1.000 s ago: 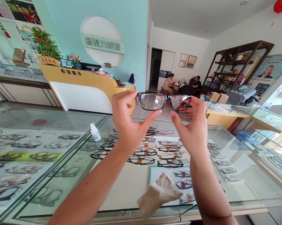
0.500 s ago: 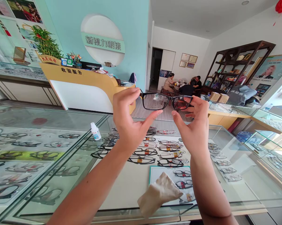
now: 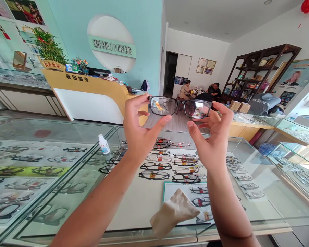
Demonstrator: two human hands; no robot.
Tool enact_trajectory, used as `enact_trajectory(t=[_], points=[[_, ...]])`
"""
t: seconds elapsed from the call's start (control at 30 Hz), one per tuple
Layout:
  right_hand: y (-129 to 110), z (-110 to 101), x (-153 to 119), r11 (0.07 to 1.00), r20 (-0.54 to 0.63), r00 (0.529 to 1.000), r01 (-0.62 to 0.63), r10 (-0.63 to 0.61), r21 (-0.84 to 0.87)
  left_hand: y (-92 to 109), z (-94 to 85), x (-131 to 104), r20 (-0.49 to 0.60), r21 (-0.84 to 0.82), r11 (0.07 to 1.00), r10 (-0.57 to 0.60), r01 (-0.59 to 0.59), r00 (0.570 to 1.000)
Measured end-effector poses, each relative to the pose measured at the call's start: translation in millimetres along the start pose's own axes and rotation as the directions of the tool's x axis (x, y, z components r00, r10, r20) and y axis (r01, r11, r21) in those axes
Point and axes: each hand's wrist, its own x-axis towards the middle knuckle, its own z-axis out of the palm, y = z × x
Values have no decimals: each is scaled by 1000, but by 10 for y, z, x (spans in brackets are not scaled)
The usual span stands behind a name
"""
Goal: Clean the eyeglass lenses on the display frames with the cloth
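A pair of black-framed eyeglasses (image 3: pixel 180 102) is held up in the air above the glass counter, its lenses facing me. My left hand (image 3: pixel 141 127) grips the left end of the frame with the fingers, its thumb standing below the left lens. At the right end, my right hand (image 3: pixel 213 132) has its fingers on the frame, thumb raised beneath the right lens. Below them, a beige cleaning cloth (image 3: pixel 174 213) lies crumpled on the counter top. A small white spray bottle (image 3: pixel 103 144) stands on the glass left of my left forearm.
The glass display counter (image 3: pixel 134 209) holds rows of eyeglasses (image 3: pixel 156 175). More display cases (image 3: pixel 295 133) stand at the right. Ahead is a yellow-and-white cashier desk (image 3: pixel 93 99). Several people (image 3: pixel 184 91) sit around a table at the back, beside a dark shelf (image 3: pixel 262 68).
The eyeglasses have turned so both lenses face me more squarely, with the left end shifted slightly left and up. My hands have spread a little apart. The cloth and bottle stay put.
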Motion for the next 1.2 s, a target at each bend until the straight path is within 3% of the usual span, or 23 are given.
enact_trajectory(t=[0.27, 0.43, 0.73, 1.03, 1.2], points=[[-61, 32, -38, 998, 26, 999, 18, -20, 62, -119, 50, -17, 7, -104, 994, -43, 44, 999], [-124, 45, -66, 999, 4, 999, 50, -50, -12, -189, 67, 2, 44, -147, 988, -46, 52, 998], [-172, 64, -70, 988, -66, 995, 72, -81, -135, -157, 74, -21, 12, -108, 994, -36, 37, 999], [-45, 13, -18, 995, -30, 999, -34, 32, -99, -44, 16, -15, -46, 50, 994, 99, -97, 994], [13, -6, 30, 988, -31, 988, -148, 150, 47, 50, -11, -20, -26, 118, 983, 143, -139, 989]])
